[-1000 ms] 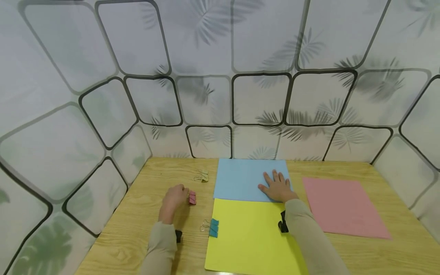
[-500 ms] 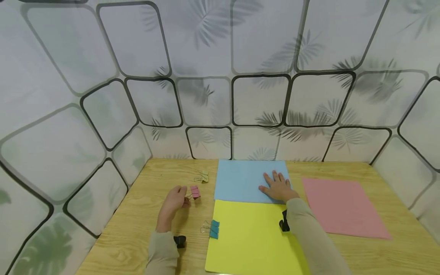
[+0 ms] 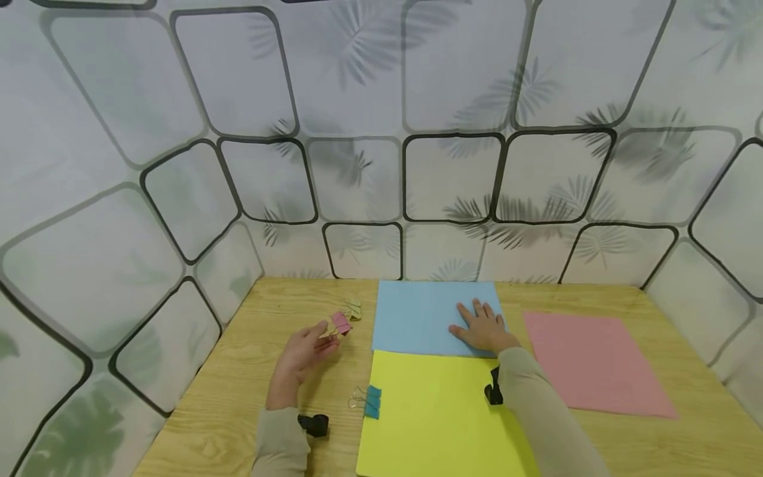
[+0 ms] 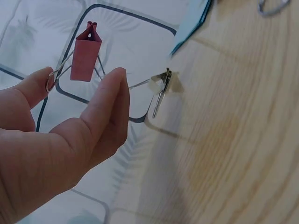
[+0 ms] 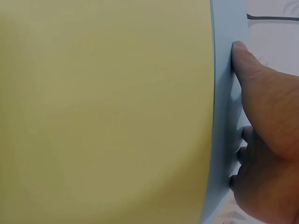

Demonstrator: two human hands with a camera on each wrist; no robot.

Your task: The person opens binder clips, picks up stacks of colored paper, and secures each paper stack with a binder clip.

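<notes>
My left hand pinches a pink binder clip by its wire handles, between thumb and fingers. In the left wrist view the red-pink clip body points up from the fingertips, lifted off the table. Just behind it lies a pale yellow-green binder clip on the wood. My right hand rests flat with spread fingers on a light blue sheet. Nearer to me, a yellow sheet lies against the blue one's front edge. A teal binder clip sits on the yellow sheet's left edge.
A pink sheet lies on the right of the wooden table. Patterned cloth stands around the back and sides. Black wrist mounts show at both sleeves.
My left hand has lifted the pink binder clip off the table and moved slightly to the right, its fingers turning upward with the clip. My right hand has stayed on the blue sheet.
</notes>
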